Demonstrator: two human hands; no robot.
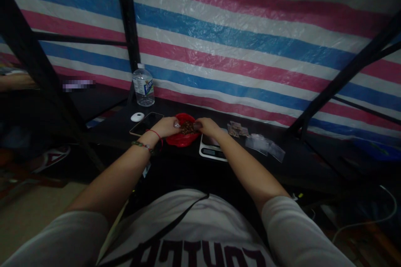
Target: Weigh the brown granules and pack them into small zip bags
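A red plastic bag (179, 141), spread open like a bowl, holds a heap of small brown pieces (188, 127). At its left side my left hand (166, 126) is closed in a pinch on a small, shiny, clear plastic bag (177, 125). My right hand (207, 127) reaches in from the other side, its fingers closed on a small dark rounded thing (197, 126) whose kind I cannot make out. Under my right wrist sits a white digital scale (213, 154), partly hidden by that arm.
Filled small clear bags (237, 129) lie right of the scale, beside flat clear bags (265, 146). On the left are a phone (145, 123), a white oval case (137, 117) and a clear bottle (144, 87). Black frame posts (127, 21) stand before a striped sheet (234, 50). Another person's arm (15, 81) shows at far left.
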